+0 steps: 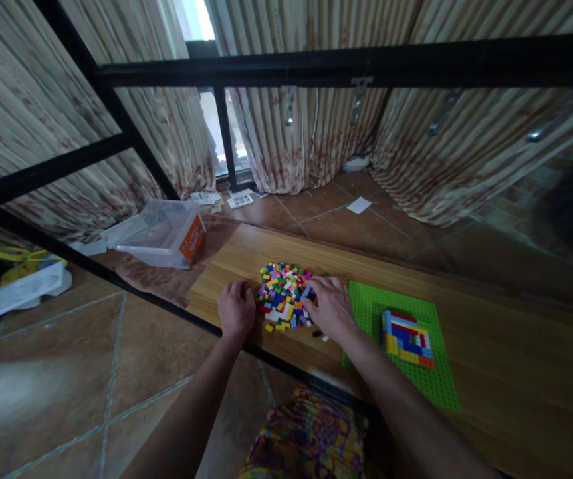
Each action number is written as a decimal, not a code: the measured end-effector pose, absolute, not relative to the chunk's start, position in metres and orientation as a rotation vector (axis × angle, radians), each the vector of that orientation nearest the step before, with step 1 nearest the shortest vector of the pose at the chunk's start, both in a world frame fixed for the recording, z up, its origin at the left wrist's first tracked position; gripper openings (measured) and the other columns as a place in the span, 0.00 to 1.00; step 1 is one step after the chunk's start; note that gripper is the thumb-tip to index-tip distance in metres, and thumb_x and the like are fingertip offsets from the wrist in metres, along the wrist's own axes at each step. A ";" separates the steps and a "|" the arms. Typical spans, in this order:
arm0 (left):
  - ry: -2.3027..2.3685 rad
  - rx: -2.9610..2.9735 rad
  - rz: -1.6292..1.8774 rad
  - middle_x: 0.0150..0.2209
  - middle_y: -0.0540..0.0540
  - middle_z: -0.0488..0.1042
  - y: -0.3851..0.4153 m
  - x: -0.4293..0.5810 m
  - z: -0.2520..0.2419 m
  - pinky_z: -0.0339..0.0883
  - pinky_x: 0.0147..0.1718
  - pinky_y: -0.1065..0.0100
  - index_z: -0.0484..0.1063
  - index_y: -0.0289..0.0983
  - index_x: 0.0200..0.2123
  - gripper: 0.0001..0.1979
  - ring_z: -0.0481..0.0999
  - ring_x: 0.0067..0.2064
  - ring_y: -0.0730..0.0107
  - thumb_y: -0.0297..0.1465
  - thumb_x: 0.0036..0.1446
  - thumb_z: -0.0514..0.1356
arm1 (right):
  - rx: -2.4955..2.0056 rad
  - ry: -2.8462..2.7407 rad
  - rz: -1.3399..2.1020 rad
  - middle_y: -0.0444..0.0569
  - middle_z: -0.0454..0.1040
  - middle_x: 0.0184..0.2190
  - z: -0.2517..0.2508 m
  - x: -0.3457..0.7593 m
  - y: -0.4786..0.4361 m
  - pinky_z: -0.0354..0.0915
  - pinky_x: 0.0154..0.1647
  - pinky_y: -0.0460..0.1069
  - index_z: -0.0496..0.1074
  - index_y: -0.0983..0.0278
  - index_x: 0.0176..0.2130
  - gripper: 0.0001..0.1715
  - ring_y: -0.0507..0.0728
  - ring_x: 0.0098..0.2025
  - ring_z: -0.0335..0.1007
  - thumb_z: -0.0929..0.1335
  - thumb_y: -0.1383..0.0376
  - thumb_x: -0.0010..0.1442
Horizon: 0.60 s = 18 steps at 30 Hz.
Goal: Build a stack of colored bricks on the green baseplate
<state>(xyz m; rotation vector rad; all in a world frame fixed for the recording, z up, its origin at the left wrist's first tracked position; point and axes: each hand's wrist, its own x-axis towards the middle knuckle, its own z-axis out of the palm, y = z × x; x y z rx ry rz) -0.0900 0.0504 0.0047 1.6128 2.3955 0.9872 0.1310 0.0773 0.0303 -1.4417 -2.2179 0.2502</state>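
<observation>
A pile of small coloured toy bricks (284, 296) lies on the wooden tabletop. At the pile's left edge rests my left hand (236, 307), its fingers curled in; whatever they may hold is hidden. My right hand (330, 303) reaches over the right edge of the pile, thumb and forefinger apart, with bricks below the gap. Just right of it lies a green studded baseplate (366, 299), partly under my right forearm. On the baseplate sits a low block of joined bricks (407, 340) in red, blue, yellow, white and orange.
A clear plastic bin (159, 233) with an orange label stands beyond the table's left end. A dark metal bar (286, 364) runs along the near table edge. Striped curtains (311, 133) hang behind dark bars, and a white paper (359, 205) lies on the tiled floor.
</observation>
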 end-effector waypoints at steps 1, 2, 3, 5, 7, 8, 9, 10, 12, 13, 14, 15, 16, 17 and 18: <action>2.392 1.613 0.989 0.41 0.42 0.75 0.050 -0.090 0.005 0.67 0.45 0.62 0.74 0.38 0.41 0.12 0.74 0.44 0.61 0.33 0.57 0.54 | -1.432 -2.219 0.263 0.50 0.76 0.48 0.030 0.132 0.078 0.58 0.49 0.58 0.73 0.59 0.49 0.18 0.64 0.49 0.62 0.68 0.63 0.58; 2.392 1.614 0.988 0.41 0.42 0.75 0.050 -0.090 0.005 0.67 0.45 0.62 0.74 0.38 0.41 0.12 0.74 0.44 0.61 0.33 0.57 0.54 | -1.427 -2.216 0.275 0.49 0.76 0.47 0.030 0.132 0.078 0.58 0.49 0.57 0.73 0.59 0.49 0.18 0.63 0.48 0.62 0.68 0.63 0.58; 2.395 1.615 0.985 0.41 0.42 0.75 0.050 -0.090 0.005 0.67 0.45 0.61 0.74 0.38 0.41 0.12 0.74 0.44 0.60 0.33 0.57 0.54 | -1.424 -2.210 0.284 0.49 0.76 0.47 0.030 0.133 0.078 0.59 0.49 0.57 0.74 0.59 0.48 0.17 0.63 0.48 0.62 0.68 0.63 0.58; 2.402 1.617 0.976 0.41 0.42 0.74 0.049 -0.090 0.005 0.67 0.45 0.61 0.74 0.38 0.41 0.12 0.74 0.44 0.60 0.33 0.57 0.54 | -1.420 -2.196 0.296 0.49 0.77 0.45 0.030 0.134 0.078 0.59 0.49 0.57 0.75 0.59 0.46 0.15 0.63 0.48 0.62 0.68 0.64 0.58; 2.399 1.624 0.971 0.41 0.41 0.75 0.050 -0.090 0.005 0.67 0.45 0.61 0.74 0.38 0.42 0.12 0.74 0.45 0.60 0.33 0.57 0.54 | -1.411 -2.191 0.301 0.49 0.77 0.44 0.030 0.136 0.077 0.59 0.48 0.57 0.75 0.59 0.45 0.13 0.62 0.48 0.62 0.68 0.65 0.58; 2.396 1.627 0.971 0.41 0.41 0.75 0.050 -0.090 0.006 0.67 0.45 0.61 0.74 0.38 0.42 0.12 0.74 0.45 0.60 0.33 0.57 0.54 | -1.408 -2.193 0.298 0.49 0.77 0.44 0.029 0.137 0.076 0.59 0.48 0.57 0.76 0.59 0.44 0.13 0.62 0.48 0.62 0.68 0.66 0.59; 2.392 1.628 0.972 0.41 0.41 0.75 0.050 -0.090 0.006 0.67 0.45 0.61 0.74 0.37 0.42 0.12 0.74 0.45 0.60 0.32 0.57 0.54 | -1.407 -2.199 0.291 0.48 0.77 0.44 0.030 0.137 0.076 0.58 0.49 0.56 0.76 0.59 0.44 0.12 0.62 0.48 0.62 0.67 0.67 0.59; 2.390 1.627 0.973 0.41 0.41 0.75 0.050 -0.090 0.006 0.67 0.45 0.61 0.74 0.37 0.42 0.12 0.74 0.45 0.60 0.32 0.57 0.54 | -1.409 -2.209 0.284 0.49 0.77 0.43 0.030 0.138 0.075 0.58 0.49 0.56 0.76 0.59 0.43 0.13 0.62 0.48 0.62 0.66 0.68 0.60; 2.390 1.623 0.980 0.41 0.41 0.75 0.050 -0.090 0.007 0.67 0.45 0.62 0.74 0.37 0.42 0.12 0.74 0.45 0.61 0.32 0.57 0.54 | -1.411 -2.245 0.276 0.49 0.77 0.43 0.031 0.139 0.076 0.58 0.49 0.56 0.77 0.59 0.44 0.14 0.62 0.47 0.61 0.64 0.70 0.62; 2.391 1.623 0.985 0.41 0.42 0.75 0.050 -0.090 0.007 0.67 0.45 0.62 0.74 0.37 0.42 0.12 0.74 0.44 0.61 0.32 0.57 0.54 | -1.409 -2.268 0.278 0.49 0.77 0.42 0.032 0.140 0.076 0.57 0.49 0.55 0.77 0.59 0.44 0.15 0.61 0.47 0.61 0.64 0.70 0.62; 2.393 1.625 0.990 0.41 0.42 0.75 0.049 -0.089 0.007 0.67 0.45 0.62 0.74 0.37 0.42 0.12 0.74 0.44 0.61 0.32 0.58 0.54 | -1.402 -2.293 0.283 0.49 0.76 0.42 0.032 0.140 0.077 0.57 0.49 0.55 0.77 0.59 0.44 0.15 0.61 0.47 0.61 0.64 0.70 0.62; 2.396 1.627 0.993 0.41 0.42 0.75 0.049 -0.089 0.007 0.67 0.45 0.63 0.74 0.37 0.41 0.12 0.74 0.44 0.62 0.32 0.58 0.54 | -1.391 -2.316 0.290 0.49 0.76 0.42 0.034 0.140 0.078 0.56 0.49 0.55 0.77 0.58 0.44 0.15 0.61 0.47 0.60 0.64 0.69 0.62; 2.398 1.632 0.993 0.41 0.42 0.75 0.049 -0.089 0.007 0.67 0.45 0.63 0.74 0.37 0.41 0.12 0.74 0.45 0.62 0.32 0.57 0.54 | -1.377 -2.338 0.298 0.49 0.76 0.42 0.035 0.139 0.079 0.56 0.49 0.55 0.77 0.58 0.44 0.15 0.61 0.47 0.60 0.65 0.69 0.62; 2.402 1.636 0.990 0.41 0.42 0.75 0.049 -0.089 0.007 0.67 0.45 0.63 0.74 0.37 0.41 0.12 0.74 0.45 0.62 0.32 0.57 0.54 | -1.362 -2.358 0.306 0.49 0.76 0.42 0.036 0.139 0.081 0.56 0.49 0.55 0.78 0.57 0.44 0.15 0.61 0.47 0.60 0.65 0.69 0.61; 2.408 1.638 0.986 0.41 0.42 0.75 0.050 -0.090 0.006 0.67 0.45 0.63 0.74 0.37 0.42 0.12 0.74 0.45 0.61 0.32 0.57 0.54 | -1.347 -2.377 0.312 0.49 0.75 0.42 0.037 0.138 0.082 0.55 0.49 0.55 0.78 0.57 0.43 0.14 0.61 0.47 0.60 0.66 0.70 0.60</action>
